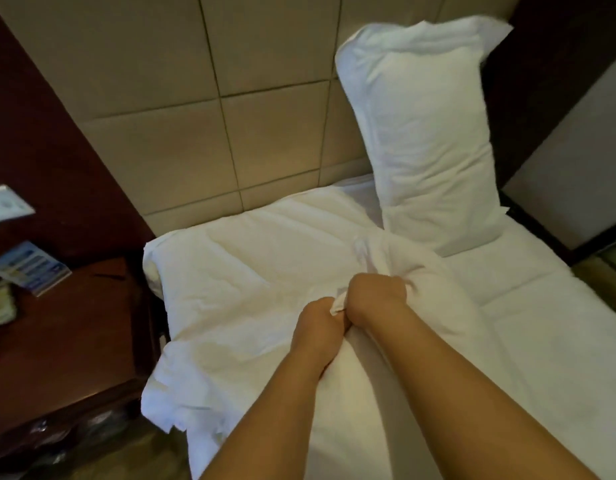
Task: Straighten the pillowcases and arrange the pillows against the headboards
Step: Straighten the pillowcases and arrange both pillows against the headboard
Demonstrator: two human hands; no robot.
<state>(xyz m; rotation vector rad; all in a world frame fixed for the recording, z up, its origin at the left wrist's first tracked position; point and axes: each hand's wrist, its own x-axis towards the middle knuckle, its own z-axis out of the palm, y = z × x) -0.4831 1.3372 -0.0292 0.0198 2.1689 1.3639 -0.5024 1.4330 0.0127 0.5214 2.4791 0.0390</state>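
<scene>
Both forearms are reaching in from 5 o'clock, and my left hand (pixel 322 318) and right hand (pixel 377 294) are sitting side by side, touching, each closed into a fist on a bunched fold of white pillowcase. That cloth belongs to the near pillow (pixel 251 289), which is lying flat on the bed (pixel 542 323) with its long axis running from 7 o'clock up toward 1 o'clock. Its left edge is hanging slightly over the side of the mattress beside the dark wooden nightstand (pixel 67 327) at 9 o'clock, and its far end is lying near the tan padded headboard (pixel 181 109).

At 1 o'clock the second pillow (pixel 427 133) is standing on end, leaning back against the headboard, long axis nearly vertical and tilting a little to the left at the top. Its lower corner is just beside my right fist. From 3 to 4 o'clock the mattress is lying open and flat, giving room on that side
</scene>
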